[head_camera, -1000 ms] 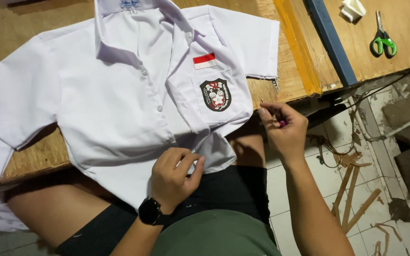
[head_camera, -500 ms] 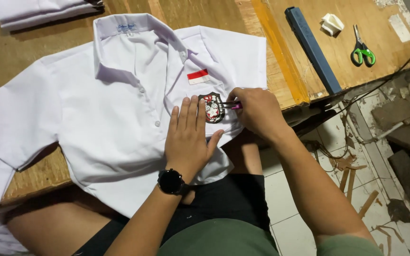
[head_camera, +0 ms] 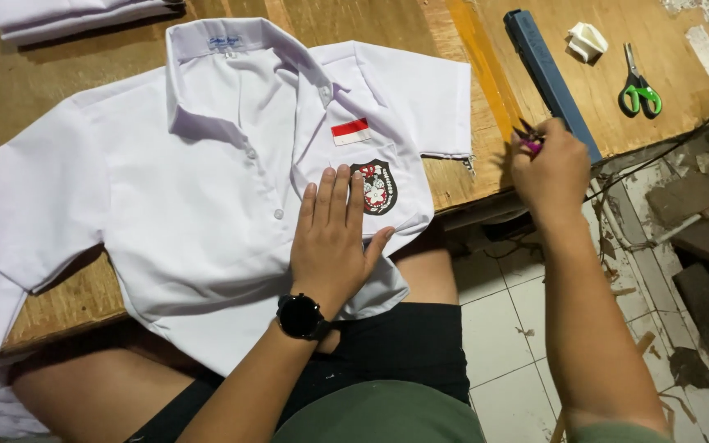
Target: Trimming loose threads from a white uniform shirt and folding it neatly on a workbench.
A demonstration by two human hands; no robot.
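A white short-sleeved shirt [head_camera: 207, 189] lies spread on the wooden table [head_camera: 453, 49], its lower part hanging over the near edge. On its chest pocket are a dark shield-shaped badge [head_camera: 377, 187] and a small red and white patch [head_camera: 351, 130]. My left hand [head_camera: 334, 238], with a black watch on the wrist, lies flat on the shirt with its fingertips beside the badge. My right hand [head_camera: 547, 168] is raised to the right of the shirt, fingers closed on a small pink-handled tool [head_camera: 528, 139] with dark tips.
Folded white garments [head_camera: 75, 16] are stacked at the far left. A long blue bar [head_camera: 550, 74], a crumpled white scrap [head_camera: 587, 41] and green-handled scissors [head_camera: 638, 86] lie on the right of the table. Below are tiled floor [head_camera: 502, 336] and broken rubble [head_camera: 707, 246].
My right hand has pulled away from the badge to the right and up, holding the small tool. My left hand stays flat on the shirt next to the badge.
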